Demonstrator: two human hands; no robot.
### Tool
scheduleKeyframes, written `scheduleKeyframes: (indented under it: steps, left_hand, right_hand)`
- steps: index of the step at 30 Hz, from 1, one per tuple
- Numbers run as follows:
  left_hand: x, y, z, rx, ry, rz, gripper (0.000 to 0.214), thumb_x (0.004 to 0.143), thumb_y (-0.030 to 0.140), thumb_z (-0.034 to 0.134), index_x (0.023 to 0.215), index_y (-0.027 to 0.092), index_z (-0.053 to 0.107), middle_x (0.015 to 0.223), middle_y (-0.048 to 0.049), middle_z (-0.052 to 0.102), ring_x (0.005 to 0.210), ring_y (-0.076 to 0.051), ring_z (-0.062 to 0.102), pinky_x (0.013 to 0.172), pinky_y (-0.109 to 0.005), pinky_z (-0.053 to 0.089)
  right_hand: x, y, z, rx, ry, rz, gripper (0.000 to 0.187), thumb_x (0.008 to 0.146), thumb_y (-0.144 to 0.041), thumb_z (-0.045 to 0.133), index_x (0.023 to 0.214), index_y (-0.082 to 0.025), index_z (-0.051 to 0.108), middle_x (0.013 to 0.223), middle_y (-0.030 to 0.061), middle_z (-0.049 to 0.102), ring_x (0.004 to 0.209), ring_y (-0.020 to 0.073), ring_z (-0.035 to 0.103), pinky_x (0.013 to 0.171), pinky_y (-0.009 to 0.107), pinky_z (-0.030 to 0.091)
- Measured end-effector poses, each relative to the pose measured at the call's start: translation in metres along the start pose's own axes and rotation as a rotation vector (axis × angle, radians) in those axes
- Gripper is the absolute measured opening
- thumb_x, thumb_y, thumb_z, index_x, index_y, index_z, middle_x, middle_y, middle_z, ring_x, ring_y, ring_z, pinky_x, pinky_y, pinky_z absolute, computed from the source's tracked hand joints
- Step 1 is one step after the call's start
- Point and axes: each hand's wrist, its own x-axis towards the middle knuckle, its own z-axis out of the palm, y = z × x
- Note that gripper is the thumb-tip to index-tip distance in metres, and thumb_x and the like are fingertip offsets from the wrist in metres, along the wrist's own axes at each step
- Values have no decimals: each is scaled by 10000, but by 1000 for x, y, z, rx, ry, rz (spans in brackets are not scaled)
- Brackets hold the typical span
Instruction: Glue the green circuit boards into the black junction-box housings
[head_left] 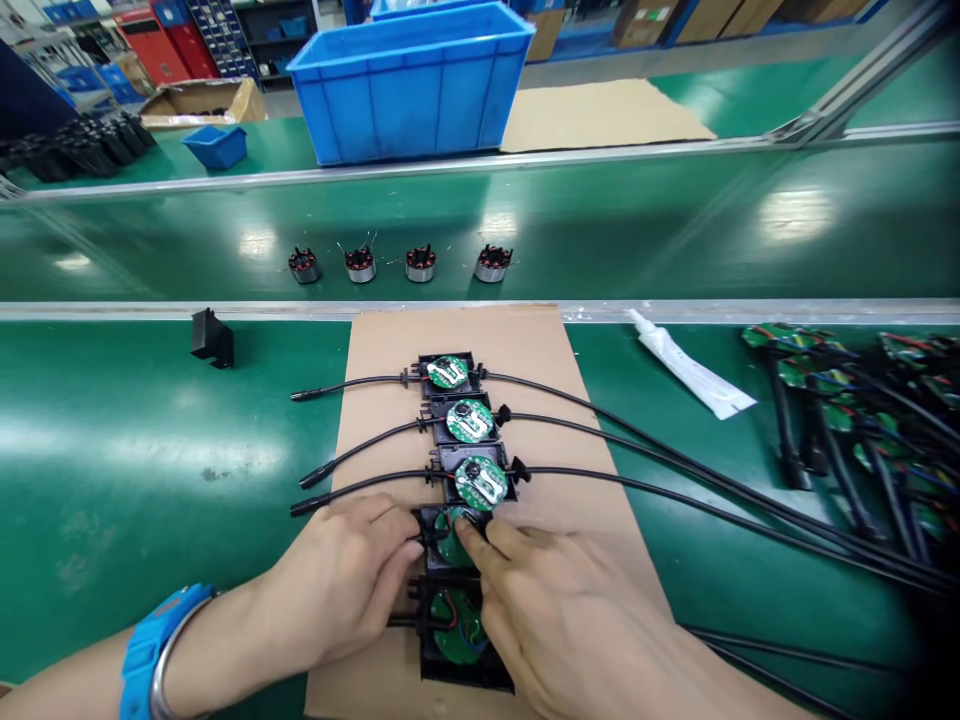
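Observation:
Black plastic housings stand in a column on a cardboard sheet, each with a round green circuit board. Black cables run out to both sides. My left hand is closed at the left edge of the fourth housing, its fingertips pinching the black cable there, partly hidden. My right hand reaches over from the right, its index fingertip pressed on that housing's circuit board; its thumb is hidden. The nearest housing lies below my hands, red wire showing on its board.
Several copper-wound motor stators line the strip behind a metal rail. A white tube and a heap of wired boards lie right. A black plastic piece sits left. A blue bin stands behind.

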Motion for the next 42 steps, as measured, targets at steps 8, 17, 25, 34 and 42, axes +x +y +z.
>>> scheduleKeyframes:
  steps: [8, 17, 25, 34, 42]
  left_hand:
    - [6, 8, 2, 310, -176, -41, 256, 912, 125, 321, 782, 156, 539, 726, -60, 616, 633, -171, 576, 579, -279, 462]
    - [25, 21, 0, 654, -404, -20, 139, 790, 161, 482, 724, 135, 602, 702, -119, 609, 618, -279, 595, 529, -429, 520]
    - [-22, 17, 29, 666, -21, 99, 517, 811, 69, 399, 1323, 71, 468, 1197, -164, 602, 984, -264, 606, 780, -376, 561]
    - [-20, 17, 28, 582, -65, 73, 552, 791, 81, 461, 1343, 71, 460, 1214, -164, 598, 965, -264, 612, 740, -368, 564]
    - [4, 14, 24, 329, -17, 346, 238, 905, 105, 437, 1082, 128, 593, 1104, -97, 625, 1006, -221, 576, 898, -387, 482]
  right_hand:
    - [-3, -1, 2, 42, 70, 4, 456, 790, -194, 468, 1199, -90, 641, 830, 58, 690, 580, 189, 616, 483, 352, 361]
    - [0, -3, 1, 37, 94, -2, 414, 781, -171, 464, 1131, -75, 663, 765, 58, 677, 526, 181, 572, 459, 353, 291]
    - [-3, -8, 4, 39, 120, 7, 431, 764, -165, 466, 1136, -68, 661, 771, 69, 678, 554, 194, 593, 450, 339, 309]
    - [-10, 2, -14, 147, -71, 71, 488, 871, -234, 406, 1332, -139, 535, 1043, 132, 676, 833, 263, 661, 700, 389, 504]
    - [-28, 8, -21, 307, -143, 230, 168, 881, -152, 402, 950, -179, 553, 810, 45, 624, 715, 210, 598, 644, 335, 420]
